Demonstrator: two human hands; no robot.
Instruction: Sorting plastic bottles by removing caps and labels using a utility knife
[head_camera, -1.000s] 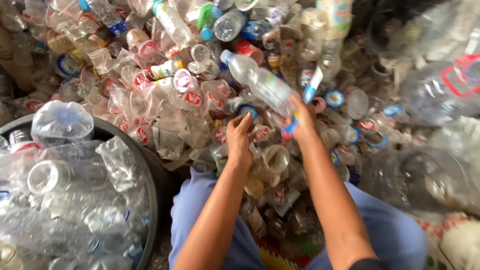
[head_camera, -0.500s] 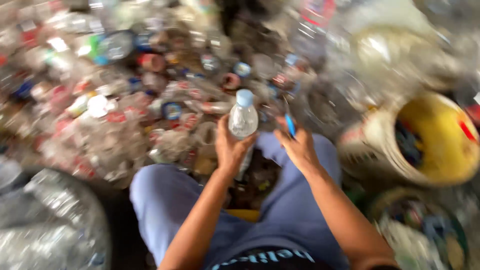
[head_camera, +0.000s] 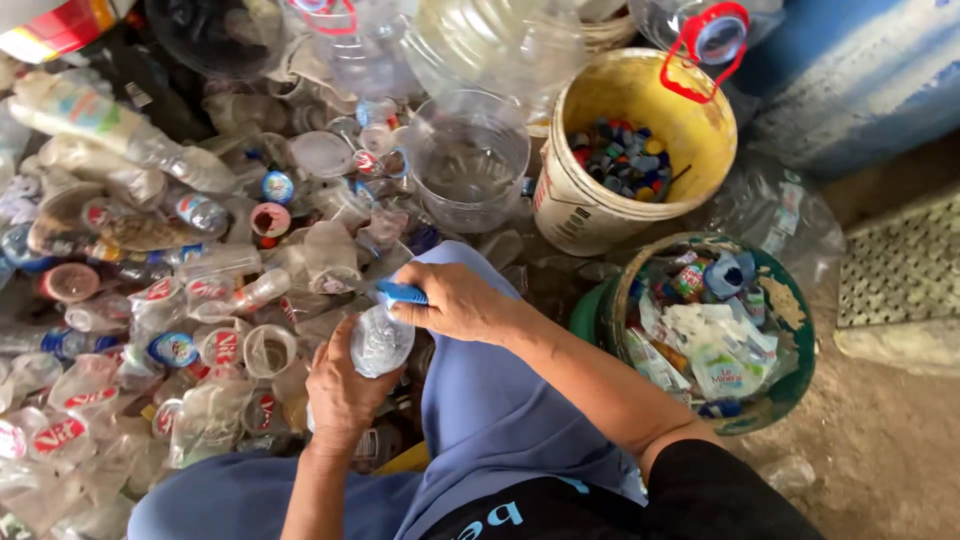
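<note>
Over the person's lap, between knees clothed in blue trousers (head_camera: 500, 420), the left hand (head_camera: 340, 385) is wrapped around a small clear plastic bottle (head_camera: 380, 340), gripping it from below with the neck end pointing up and away. The right hand (head_camera: 455, 300) sits at the top of that bottle, fingers closed on a blue-handled tool (head_camera: 402, 293) (its working end is hidden, so what kind of tool it is cannot be told). The two hands are close together, both touching the bottle.

Just to the right of the right forearm stands a green bucket (head_camera: 790, 300) with a worn rim, filled with torn labels and scraps of wrapper. To the left of the knees lies a heap of crushed clear plastic cups (head_camera: 215, 345) and bottles, many with red and white bands.

A little farther out, beyond the hands, a clear round tub (head_camera: 470, 160) stands upright among the cups. Beside it on the right is a yellow bucket (head_camera: 690, 110) (stained on the outside), holding bottle caps (head_camera: 620, 160) of mixed colours at its bottom. At the far edge sit large clear jugs, one with a red handle ring (head_camera: 715, 40), and a blue drum (head_camera: 860, 70) stands in the far right corner.
</note>
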